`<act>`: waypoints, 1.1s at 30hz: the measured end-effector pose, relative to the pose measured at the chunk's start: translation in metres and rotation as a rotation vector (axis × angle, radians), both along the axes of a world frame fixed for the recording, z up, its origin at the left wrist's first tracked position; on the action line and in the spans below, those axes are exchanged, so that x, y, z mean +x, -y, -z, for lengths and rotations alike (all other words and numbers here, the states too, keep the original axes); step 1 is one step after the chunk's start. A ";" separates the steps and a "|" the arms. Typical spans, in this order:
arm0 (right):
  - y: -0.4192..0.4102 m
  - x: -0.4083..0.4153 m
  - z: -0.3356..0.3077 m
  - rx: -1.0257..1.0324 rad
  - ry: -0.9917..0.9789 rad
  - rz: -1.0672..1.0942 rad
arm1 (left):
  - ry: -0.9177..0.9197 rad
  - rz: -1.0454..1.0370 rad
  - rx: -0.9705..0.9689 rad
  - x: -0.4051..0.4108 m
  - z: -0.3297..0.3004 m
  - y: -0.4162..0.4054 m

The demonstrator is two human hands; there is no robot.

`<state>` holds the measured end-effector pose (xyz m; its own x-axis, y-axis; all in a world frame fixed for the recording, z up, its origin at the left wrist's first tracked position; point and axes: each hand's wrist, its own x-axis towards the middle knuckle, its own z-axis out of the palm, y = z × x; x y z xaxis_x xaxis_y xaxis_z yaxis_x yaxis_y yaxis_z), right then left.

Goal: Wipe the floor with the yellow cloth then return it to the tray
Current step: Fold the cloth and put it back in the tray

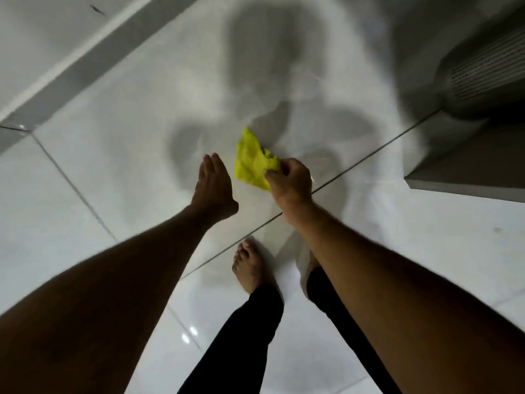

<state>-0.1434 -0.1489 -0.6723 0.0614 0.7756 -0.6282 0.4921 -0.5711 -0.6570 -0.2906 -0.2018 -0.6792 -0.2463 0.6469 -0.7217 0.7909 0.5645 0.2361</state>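
- Cloth first: your yellow cloth point(252, 162) hangs bunched in the air just past the centre of view, pinched at its 4 o'clock corner, with the glossy white tiled floor point(99, 166) below it.
- Your right hand point(288, 182) grips that corner between thumb and curled fingers, knuckles turned toward you.
- Your left hand point(214, 186) sits just beside the cloth at its 9 o'clock, flat and released, fingers together and straight, touching nothing.
- Both bare forearms reach in from 7 and 5 o'clock.
- Your bare foot point(251, 265) stands on the tile at 6 o'clock from the cloth, under a dark trouser leg point(255, 331); the other foot is mostly hidden behind your right arm.
- A grey baseboard point(85, 61) runs along the wall at 10 o'clock.
- A white ribbed appliance point(483, 72) stands at 2 o'clock, beside a grey cabinet edge point(466, 169).
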 end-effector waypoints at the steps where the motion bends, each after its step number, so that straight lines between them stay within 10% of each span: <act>1: -0.004 -0.003 -0.032 0.038 0.024 -0.080 | 0.019 -0.034 -0.018 -0.002 -0.030 0.000; 10: -0.029 0.017 -0.474 0.495 0.175 -0.512 | 0.272 -0.343 0.082 0.002 -0.423 -0.019; 17: -0.027 0.049 -0.725 0.624 0.076 -0.586 | 0.745 -0.255 0.393 0.021 -0.615 -0.028; 26: -0.043 0.130 -0.830 0.810 0.093 -0.574 | 1.450 -0.454 0.350 0.074 -0.687 -0.039; 33: -0.136 0.240 -0.831 0.710 0.144 -0.434 | 1.261 -0.396 0.382 0.163 -0.725 -0.096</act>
<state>0.0963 -0.0131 0.1584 -0.2913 0.9566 0.0086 0.6790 0.2131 -0.7026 -0.1275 -0.1059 0.0457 0.2243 0.8944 -0.3869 -0.2699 0.4385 0.8573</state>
